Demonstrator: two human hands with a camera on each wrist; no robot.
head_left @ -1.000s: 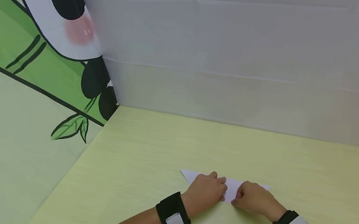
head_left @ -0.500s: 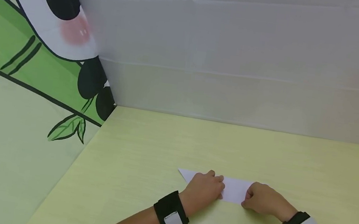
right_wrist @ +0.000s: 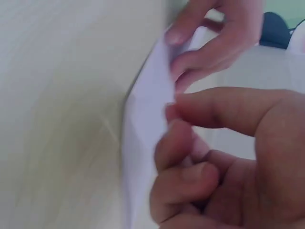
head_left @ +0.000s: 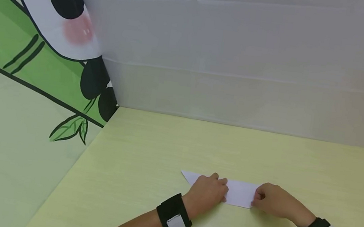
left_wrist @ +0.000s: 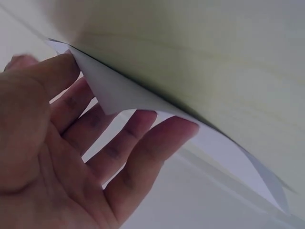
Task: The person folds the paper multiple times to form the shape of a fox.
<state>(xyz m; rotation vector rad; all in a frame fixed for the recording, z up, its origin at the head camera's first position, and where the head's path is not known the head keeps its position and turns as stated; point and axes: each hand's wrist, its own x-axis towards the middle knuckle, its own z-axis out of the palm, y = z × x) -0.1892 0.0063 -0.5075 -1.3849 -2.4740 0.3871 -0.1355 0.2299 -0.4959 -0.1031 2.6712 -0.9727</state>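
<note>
A white sheet of paper [head_left: 240, 194], folded into a long shape with a pointed left end, lies on the table. My left hand [head_left: 207, 193] rests across its left part, fingers spread from the far edge to the near one. In the left wrist view, a loose flap of the paper [left_wrist: 112, 90] stands up and hides some tips of the left hand [left_wrist: 90, 133]. At the right part of the sheet, my right hand [head_left: 272, 200] pinches the near edge between thumb and forefinger. The right wrist view shows its other fingers [right_wrist: 183, 181] curled in.
The pale yellow tabletop [head_left: 151, 140] meets a light grey wall panel [head_left: 244, 60] at the back. A cartoon panda and bamboo picture [head_left: 39, 41] covers the left side. Both wrists wear black straps [head_left: 175, 216].
My right hand has slid to the right along the paper's near edge, uncovering more of the sheet between the hands. The left hand has stayed almost in place.
</note>
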